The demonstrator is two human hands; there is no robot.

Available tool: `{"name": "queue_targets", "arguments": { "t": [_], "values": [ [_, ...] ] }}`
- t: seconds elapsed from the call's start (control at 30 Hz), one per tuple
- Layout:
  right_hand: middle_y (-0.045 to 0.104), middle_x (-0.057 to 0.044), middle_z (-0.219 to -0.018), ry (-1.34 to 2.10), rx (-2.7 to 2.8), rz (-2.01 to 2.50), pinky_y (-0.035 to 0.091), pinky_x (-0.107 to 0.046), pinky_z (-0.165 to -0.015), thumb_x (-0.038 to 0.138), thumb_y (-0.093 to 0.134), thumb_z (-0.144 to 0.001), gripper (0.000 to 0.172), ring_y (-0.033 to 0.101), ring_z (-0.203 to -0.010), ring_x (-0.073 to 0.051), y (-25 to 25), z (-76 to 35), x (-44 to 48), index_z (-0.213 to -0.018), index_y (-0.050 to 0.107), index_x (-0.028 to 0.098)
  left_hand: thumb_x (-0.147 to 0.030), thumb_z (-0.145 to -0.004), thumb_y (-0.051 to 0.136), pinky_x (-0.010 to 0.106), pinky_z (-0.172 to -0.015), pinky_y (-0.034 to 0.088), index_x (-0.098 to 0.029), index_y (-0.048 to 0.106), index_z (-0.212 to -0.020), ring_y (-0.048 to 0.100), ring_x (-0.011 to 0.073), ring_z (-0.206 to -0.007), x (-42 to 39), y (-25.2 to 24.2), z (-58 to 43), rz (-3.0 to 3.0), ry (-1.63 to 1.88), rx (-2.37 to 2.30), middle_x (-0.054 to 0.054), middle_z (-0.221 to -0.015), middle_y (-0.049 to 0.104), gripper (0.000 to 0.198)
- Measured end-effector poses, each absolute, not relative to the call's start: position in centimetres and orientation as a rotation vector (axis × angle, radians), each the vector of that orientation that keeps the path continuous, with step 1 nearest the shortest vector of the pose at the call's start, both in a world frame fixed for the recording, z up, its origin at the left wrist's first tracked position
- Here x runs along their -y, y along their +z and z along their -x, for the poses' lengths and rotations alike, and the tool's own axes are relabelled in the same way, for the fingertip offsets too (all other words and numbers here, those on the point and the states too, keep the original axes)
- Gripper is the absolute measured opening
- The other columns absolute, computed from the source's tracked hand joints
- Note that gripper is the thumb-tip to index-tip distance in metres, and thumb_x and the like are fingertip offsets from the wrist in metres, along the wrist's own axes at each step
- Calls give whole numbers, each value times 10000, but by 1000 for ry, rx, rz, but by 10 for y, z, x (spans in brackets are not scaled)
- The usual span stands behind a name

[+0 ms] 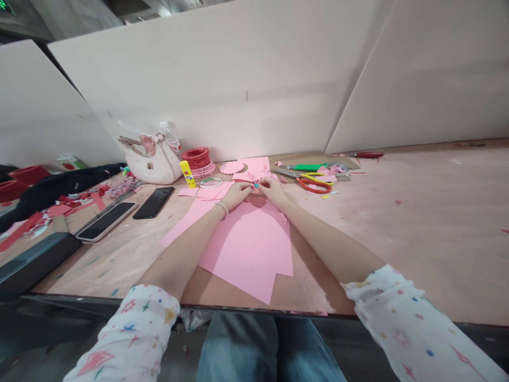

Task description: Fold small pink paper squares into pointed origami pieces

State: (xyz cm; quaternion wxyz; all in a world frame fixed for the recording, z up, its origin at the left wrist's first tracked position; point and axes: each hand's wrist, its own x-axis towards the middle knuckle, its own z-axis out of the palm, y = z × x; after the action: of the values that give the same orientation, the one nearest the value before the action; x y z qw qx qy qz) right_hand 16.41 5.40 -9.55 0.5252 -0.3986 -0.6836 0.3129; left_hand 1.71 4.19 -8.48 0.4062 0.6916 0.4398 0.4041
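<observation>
1. Well, the left grip (235,195) and the right grip (273,191) met near the middle of the view, both clenched on a small piece of folded pink paper (253,181). It was pinched between their fingertips, and its folds were too small to make out.
2. A pale bracelet (221,208) circled the wrist behind the left grip, and star-printed white sleeves (409,323) covered the arms farther back.
3. Directly below the grips, a large pink paper sheet (246,254) with stepped, cut edges lay flat on a wooden worktop (397,228), partly under both forearms.
4. Just ahead of the grips lay a pink paper square (254,166), with a scalloped pink paper circle (232,167) beside it.
5. Ahead and to the right of the right grip, orange-handled scissors (314,185) lay near yellow-handled scissors (318,176), at the edge of a cardboard sheet (342,162).
6. Ahead and to the left of the left grip stood a yellow glue stick (187,174), near a roll of clear tape (210,182), a red woven basket (198,158) and a white handbag (151,162).
7. Farther left of the left grip lay a black smartphone (154,202) and, well apart from the grips, a white-edged smartphone (106,220).
</observation>
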Motion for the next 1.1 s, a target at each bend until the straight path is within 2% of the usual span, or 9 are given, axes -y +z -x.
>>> {"name": "queue_targets", "arguments": {
  "t": [0.3, 0.5, 0.73, 0.9, 1.1],
  "values": [
    [507, 14, -581, 771, 1634, 948, 371, -262, -587, 274, 545, -648, 113, 454, -583, -120, -94, -164, -52, -611, 534, 168, -270, -755, 505, 174, -453, 451, -106, 646, -825, 559, 103, -539, -41, -85, -16, -1860, 1024, -1112, 38, -624, 618, 227],
    [522, 11, -600, 776, 1613, 947, 371, -262, -602, 270, 548, -643, 104, 465, -608, -124, -94, -163, -53, -615, 529, 171, -283, -753, 518, 186, -479, 448, -113, 624, -718, 560, 108, -532, -43, -87, -16, -1894, 1092, -1149, 5, -550, 577, 204],
    [440, 37, -524, 851, 1582, 945, 345, -245, -540, 336, 531, -657, 199, 410, -533, -101, -94, -164, -51, -562, 482, 169, -298, -769, 485, 189, -491, 426, -125, 566, -631, 579, 125, -548, -42, -83, -15, -1913, 1169, -1166, 3, -536, 564, 236],
    [470, 23, -593, 899, 1492, 919, 393, -252, -560, 342, 526, -666, 182, 460, -567, -109, -94, -165, -49, -607, 470, 178, -298, -765, 490, 189, -497, 413, -133, 521, -569, 600, 136, -560, -40, -82, -18, -1936, 1191, -1167, -3, -514, 550, 259],
    [480, 18, -602, 971, 1436, 875, 427, -257, -522, 366, 517, -693, 187, 497, -550, -118, -93, -164, -47, -653, 461, 192, -321, -773, 490, 198, -495, 450, -118, 542, -618, 604, 128, -543, -40, -82, -23, -1865, 1165, -1155, 19, -579, 595, 261]
  ]
}}
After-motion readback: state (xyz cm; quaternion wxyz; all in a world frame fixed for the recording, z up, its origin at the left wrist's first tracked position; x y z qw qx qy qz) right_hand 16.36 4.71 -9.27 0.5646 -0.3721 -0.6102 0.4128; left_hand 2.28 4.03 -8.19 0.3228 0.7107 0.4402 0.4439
